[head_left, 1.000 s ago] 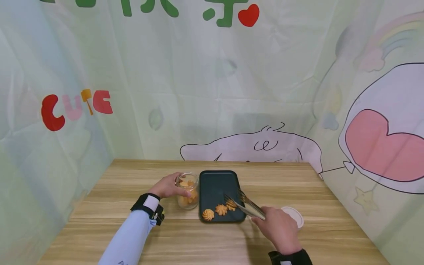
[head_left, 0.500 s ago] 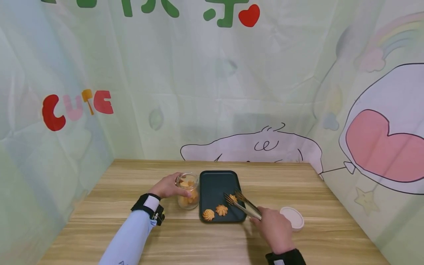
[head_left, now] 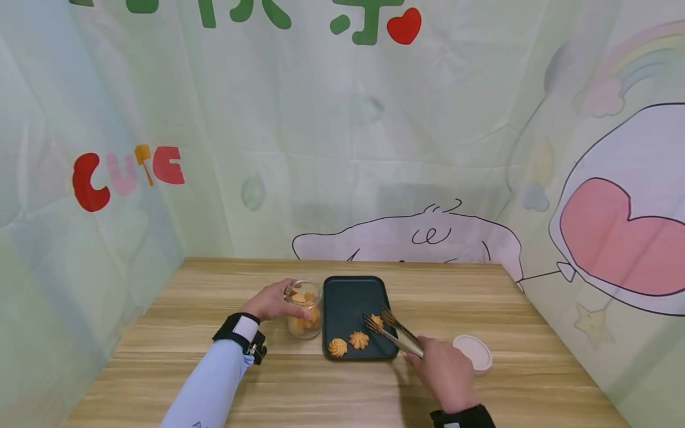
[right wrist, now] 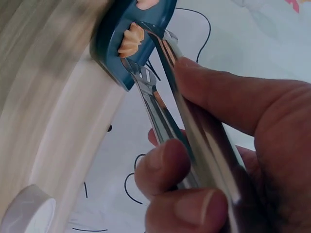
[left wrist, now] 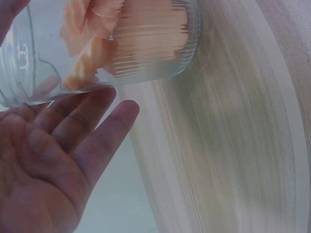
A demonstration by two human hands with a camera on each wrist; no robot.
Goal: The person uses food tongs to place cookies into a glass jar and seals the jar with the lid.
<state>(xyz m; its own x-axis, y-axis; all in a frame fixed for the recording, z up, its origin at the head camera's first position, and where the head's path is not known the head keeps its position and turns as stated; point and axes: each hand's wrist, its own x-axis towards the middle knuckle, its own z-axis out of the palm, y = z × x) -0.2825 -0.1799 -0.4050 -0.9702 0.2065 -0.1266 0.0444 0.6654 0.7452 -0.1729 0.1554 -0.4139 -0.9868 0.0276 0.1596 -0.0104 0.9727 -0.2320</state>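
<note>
My left hand holds a clear glass jar with its thumb on the near side. The jar stands upright and uncapped, with piped cookies inside. Right beside it lies a dark rectangular tray. On the tray's near part are a swirl cookie, a flower-shaped cookie and a third cookie. In my right hand I grip metal tongs. Their slotted tips are spread on either side of the third cookie, one right at its edge in the right wrist view.
A round white lid rests on the wooden table, just right of my right hand. Behind and to both sides hangs a printed cloth backdrop, close to the table's back edge.
The tongs' tips have spread apart around the third cookie, which now sits slightly farther back on the tray. My right hand has shifted a little left; my left hand keeps its hold on the jar.
</note>
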